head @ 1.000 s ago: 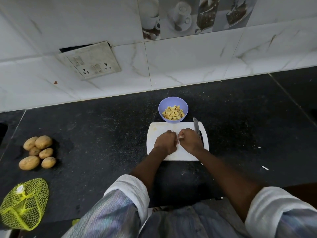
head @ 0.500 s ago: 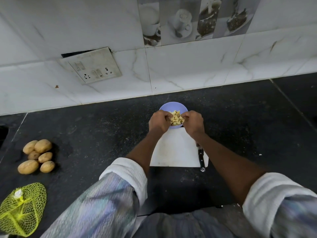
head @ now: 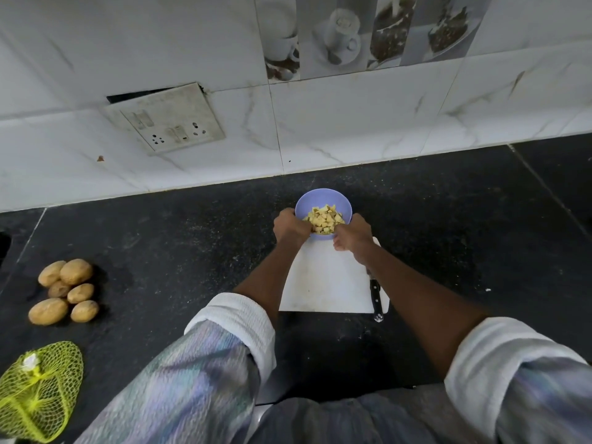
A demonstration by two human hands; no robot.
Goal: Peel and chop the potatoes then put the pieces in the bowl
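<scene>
Both hands sit curled at the near rim of the bowl (head: 323,200), just above frame centre. Left hand (head: 291,228) is at the bowl's left edge, fingers bent inward over the rim toward the pieces (head: 324,219); right hand (head: 353,232) mirrors it at the right edge. Whether the fingers hold pieces or are bare is hidden by the knuckles, so I cannot tell what, if anything, is gripped; the fingertips touch or nearly touch the heap.

That heap of pale yellow cubes fills the bottom of the lilac bowl, which stands on the black counter (head: 192,245) touching the far edge of the white board (head: 323,283). No pieces show on the bare part of the board, at frame centre between the two forearms. A knife (head: 375,298) lies along the board's right edge, its black handle pointing toward the lower frame and overhanging the near edge; the blade is mostly hidden under the right forearm.

At the left of the frame six unpeeled potatoes (head: 65,290) lie in a loose cluster on the counter, well apart from the board. Below them, in the lower left corner, is a yellow net bag (head: 38,392). On the white tiled wall in the upper left, a switch plate (head: 166,118) hangs tilted, loose from its recess. Rolled white cuffs and striped sleeves fill the lower frame.
</scene>
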